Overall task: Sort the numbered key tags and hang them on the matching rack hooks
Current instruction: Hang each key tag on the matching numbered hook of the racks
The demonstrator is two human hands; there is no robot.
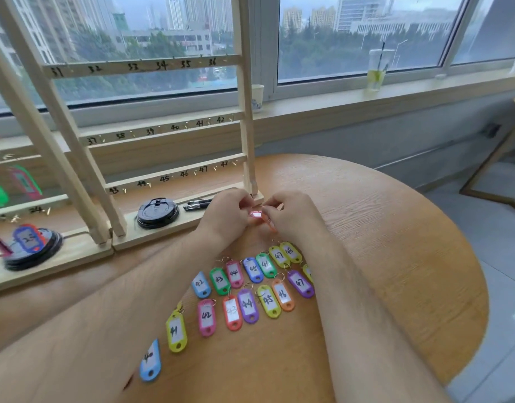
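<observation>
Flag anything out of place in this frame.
One thing: a blue oval key tag, seemingly marked 25, lies on a round black plastic lid on the far-left wooden rack's base, apart from the tidy rows of tags on the wooden table. Nothing looks spilled or damaged.

cam: head, wide-angle | from: worn on the person's head, above the near edge of the bench (396, 242) | faces: forward and down, toward the rack (247, 126) and window (366, 39) | range: close, left hand (225, 218) and right hand (292, 216) meet near frame centre
</observation>
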